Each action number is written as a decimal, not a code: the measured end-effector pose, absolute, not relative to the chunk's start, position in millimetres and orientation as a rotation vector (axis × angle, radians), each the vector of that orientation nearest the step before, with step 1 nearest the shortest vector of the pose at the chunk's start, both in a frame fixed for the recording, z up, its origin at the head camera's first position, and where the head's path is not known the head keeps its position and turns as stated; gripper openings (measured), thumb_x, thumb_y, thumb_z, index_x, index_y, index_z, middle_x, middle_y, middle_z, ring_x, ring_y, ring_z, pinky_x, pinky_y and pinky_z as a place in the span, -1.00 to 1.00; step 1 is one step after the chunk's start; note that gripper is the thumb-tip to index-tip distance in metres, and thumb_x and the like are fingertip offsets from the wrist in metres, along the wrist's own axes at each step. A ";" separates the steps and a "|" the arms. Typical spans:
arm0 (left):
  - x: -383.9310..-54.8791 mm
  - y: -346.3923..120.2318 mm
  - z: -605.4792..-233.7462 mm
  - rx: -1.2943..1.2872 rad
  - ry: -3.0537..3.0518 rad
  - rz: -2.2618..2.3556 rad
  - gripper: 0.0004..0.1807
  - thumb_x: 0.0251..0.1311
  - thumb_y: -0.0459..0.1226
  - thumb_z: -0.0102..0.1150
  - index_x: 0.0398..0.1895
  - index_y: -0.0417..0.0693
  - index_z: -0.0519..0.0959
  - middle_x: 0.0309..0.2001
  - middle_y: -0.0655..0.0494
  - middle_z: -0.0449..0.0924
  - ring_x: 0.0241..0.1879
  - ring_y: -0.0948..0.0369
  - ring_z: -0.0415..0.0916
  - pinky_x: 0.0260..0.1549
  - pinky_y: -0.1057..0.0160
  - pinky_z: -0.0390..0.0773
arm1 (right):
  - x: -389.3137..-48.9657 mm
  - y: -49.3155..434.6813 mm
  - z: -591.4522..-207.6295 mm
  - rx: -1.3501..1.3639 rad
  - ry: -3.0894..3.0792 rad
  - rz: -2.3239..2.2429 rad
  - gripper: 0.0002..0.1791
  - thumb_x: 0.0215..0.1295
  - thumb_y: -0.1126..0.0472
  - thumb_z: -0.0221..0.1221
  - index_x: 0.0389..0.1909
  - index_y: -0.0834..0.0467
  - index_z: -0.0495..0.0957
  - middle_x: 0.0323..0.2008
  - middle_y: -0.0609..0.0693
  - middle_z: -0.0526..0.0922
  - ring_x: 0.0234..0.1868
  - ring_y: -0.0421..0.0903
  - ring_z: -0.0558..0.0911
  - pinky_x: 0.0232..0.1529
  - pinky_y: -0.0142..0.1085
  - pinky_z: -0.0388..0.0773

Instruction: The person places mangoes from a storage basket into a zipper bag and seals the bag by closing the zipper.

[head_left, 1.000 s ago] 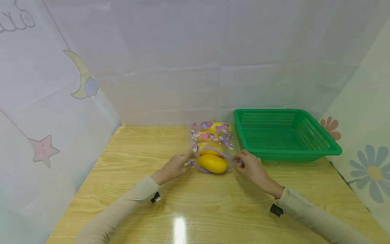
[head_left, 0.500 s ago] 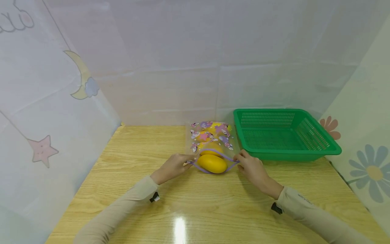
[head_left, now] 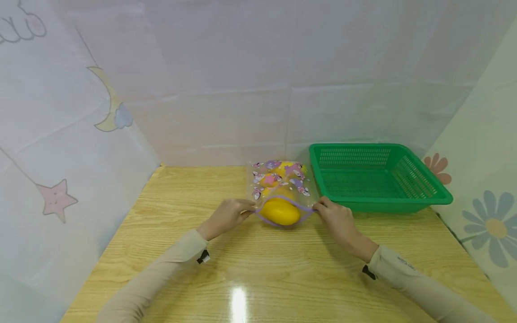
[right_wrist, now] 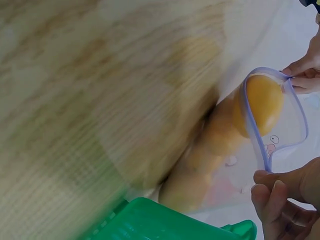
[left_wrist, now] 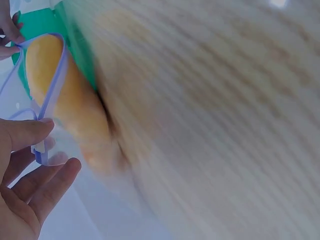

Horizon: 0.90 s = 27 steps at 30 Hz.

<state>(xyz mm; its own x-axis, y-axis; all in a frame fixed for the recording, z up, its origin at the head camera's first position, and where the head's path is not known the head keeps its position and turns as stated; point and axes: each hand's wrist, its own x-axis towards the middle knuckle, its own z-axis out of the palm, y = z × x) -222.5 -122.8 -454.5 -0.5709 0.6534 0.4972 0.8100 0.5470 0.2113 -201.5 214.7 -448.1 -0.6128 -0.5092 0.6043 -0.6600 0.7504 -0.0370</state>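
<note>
A clear zip bag (head_left: pixel 299 186) printed with pink and purple cartoon figures lies on the table, its purple-edged mouth spread toward me. Inside it are several yellow mangoes; the nearest mango (head_left: pixel 281 212) fills the mouth. My left hand (head_left: pixel 228 216) pinches the left corner of the mouth, where a slider (left_wrist: pixel 39 150) shows between thumb and fingers in the left wrist view. The right corner is pinched by my right hand (head_left: pixel 338 224), thumb against fingers in the right wrist view. The farther mangoes are partly hidden under the print.
A green plastic basket (head_left: pixel 383 206) stands right of the bag, close beside it, against the back. Pale printed sheets (head_left: pixel 226 125) hang behind and at both sides of the wooden table (head_left: pixel 194 287).
Both hands have shifted slightly away from me, lifting or drawing the bag's mouth over the nearest mango. That mango sits a little farther back, and the one behind it shows less.
</note>
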 end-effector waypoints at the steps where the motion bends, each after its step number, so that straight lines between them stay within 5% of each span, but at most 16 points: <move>1: -222.9 -123.7 -452.6 -1.188 -2.422 -0.594 -0.86 0.14 -0.44 0.37 -0.23 -0.23 0.75 -0.11 -0.06 0.72 -0.14 0.09 0.69 -0.18 0.31 0.64 | -201.9 214.8 -446.5 0.873 -2.358 0.361 -0.88 0.07 0.44 0.39 -0.36 0.26 0.67 -0.34 0.06 0.58 -0.61 -0.06 0.59 -0.72 -0.24 0.51; 27: -232.4 -131.3 -422.4 -0.890 -2.275 -0.640 -0.91 0.22 -0.45 0.27 -0.25 -0.29 0.71 -0.24 -0.07 0.73 -0.26 0.08 0.71 -0.25 0.26 0.67 | -227.1 219.8 -394.9 0.759 -2.207 0.532 -0.92 0.09 0.42 0.38 -0.37 0.27 0.70 -0.41 0.10 0.63 -0.66 -0.05 0.55 -0.72 -0.25 0.43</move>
<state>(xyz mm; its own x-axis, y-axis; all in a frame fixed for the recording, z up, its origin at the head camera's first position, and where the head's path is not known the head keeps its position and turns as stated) -232.4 -131.3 -422.4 -0.5905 0.4298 0.6831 0.7230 0.6578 0.2110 -227.1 219.8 -394.9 -0.5586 -0.3552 0.7495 -0.6576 0.7404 -0.1392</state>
